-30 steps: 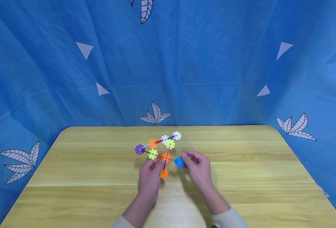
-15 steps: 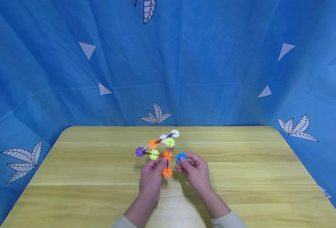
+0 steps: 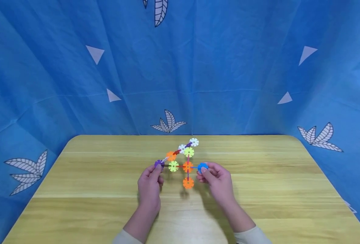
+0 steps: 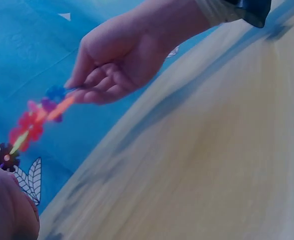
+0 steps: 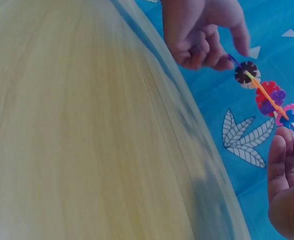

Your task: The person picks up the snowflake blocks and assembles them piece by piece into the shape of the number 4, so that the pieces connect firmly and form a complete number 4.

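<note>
A figure of interlocking notched plastic discs is held between both hands, above the table. Its row runs from a purple disc [image 3: 159,164] through a yellow-green disc [image 3: 173,166] and an orange disc [image 3: 187,166] to a blue disc [image 3: 202,167]. My left hand [image 3: 149,187] pinches the purple disc, thumb on top. On the other end, my right hand [image 3: 222,184] pinches the blue disc between thumb and fingers. Another orange disc [image 3: 188,183] hangs nearest me, and a slanted branch ends in a white disc [image 3: 194,142]. The right wrist view shows the discs edge-on between both hands [image 5: 199,37].
The wood-patterned table [image 3: 91,217] spreads out beneath, with shadows of the hands and the discs on it. A blue curtain [image 3: 228,61] with white leaf and triangle prints hangs behind its far edge.
My left hand has let go near the middle orange disc and moved left to the purple one. My right thumb has come over the blue disc. The figure has shifted right and levelled.
</note>
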Available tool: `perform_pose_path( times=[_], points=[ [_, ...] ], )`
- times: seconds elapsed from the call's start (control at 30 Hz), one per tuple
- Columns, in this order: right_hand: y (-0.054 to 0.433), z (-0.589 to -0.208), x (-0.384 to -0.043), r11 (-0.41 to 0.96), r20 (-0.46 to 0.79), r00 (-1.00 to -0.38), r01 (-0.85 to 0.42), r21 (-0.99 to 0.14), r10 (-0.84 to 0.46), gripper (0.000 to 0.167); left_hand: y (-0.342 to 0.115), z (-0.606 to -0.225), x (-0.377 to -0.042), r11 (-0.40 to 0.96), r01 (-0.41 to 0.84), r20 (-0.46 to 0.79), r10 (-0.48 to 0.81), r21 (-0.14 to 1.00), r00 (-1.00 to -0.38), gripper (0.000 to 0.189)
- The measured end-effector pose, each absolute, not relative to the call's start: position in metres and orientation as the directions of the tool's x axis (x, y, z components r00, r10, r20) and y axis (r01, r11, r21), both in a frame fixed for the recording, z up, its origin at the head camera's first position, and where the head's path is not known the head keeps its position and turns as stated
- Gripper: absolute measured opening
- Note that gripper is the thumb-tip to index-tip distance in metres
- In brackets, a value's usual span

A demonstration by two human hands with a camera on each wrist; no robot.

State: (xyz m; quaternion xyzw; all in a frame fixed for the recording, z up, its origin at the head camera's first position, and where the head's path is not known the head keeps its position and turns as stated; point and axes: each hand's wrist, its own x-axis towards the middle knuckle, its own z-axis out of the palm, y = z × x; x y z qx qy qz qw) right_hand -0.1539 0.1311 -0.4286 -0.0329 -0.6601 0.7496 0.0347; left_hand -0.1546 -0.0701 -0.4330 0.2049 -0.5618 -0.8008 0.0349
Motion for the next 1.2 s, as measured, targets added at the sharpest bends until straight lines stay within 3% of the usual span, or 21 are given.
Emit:
perform_pose_path(
  times=[0.23,0.57,1.2],
  points=[
    [0.140,-0.426,-0.154,-0.102,-0.041,-0.994,0.030,-0.994,0.105,0.014,-0.078,-0.432,-0.157,-0.358,-0.184,-0.295,-0.287,0.916,-0.911,0.020],
    [0.152,-0.424,-0.154,-0.031,-0.097,-0.988,0.094,-0.995,0.120,0.018,-0.076,-0.440,-0.155,-0.232,-0.196,-0.254,-0.252,0.953,-0.934,0.012],
    [0.164,-0.444,-0.155,0.079,-0.182,-0.980,0.188,-0.979,0.077,0.019,-0.073,-0.451,-0.152,-0.022,-0.259,-0.253,-0.307,0.966,-0.917,0.009]
  ],
)
